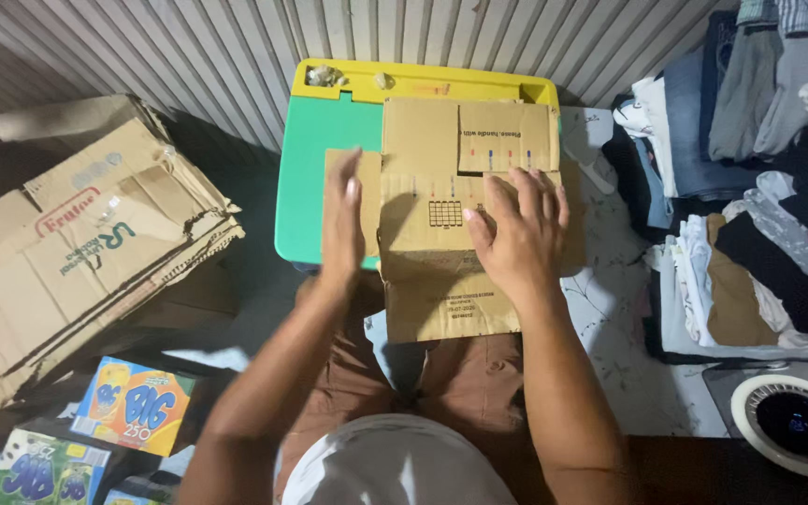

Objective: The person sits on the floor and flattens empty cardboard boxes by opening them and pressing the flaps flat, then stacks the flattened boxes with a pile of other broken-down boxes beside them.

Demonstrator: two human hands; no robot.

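Centre frame: a small cardboard box (451, 215) rests on the green-and-yellow tabletop (315, 178). The left hand (341, 224) braces its side flap edge-on, fingers straight. The right hand (516, 229) lies flat, pressing the top down; neither hand grips.

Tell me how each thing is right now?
Box: flaps open, on the green table.
Left hand: flat against the box's side flap.
Right hand: flat on the box.
Flattened cartons: piled, torn.
Clothes: folded, stacked.
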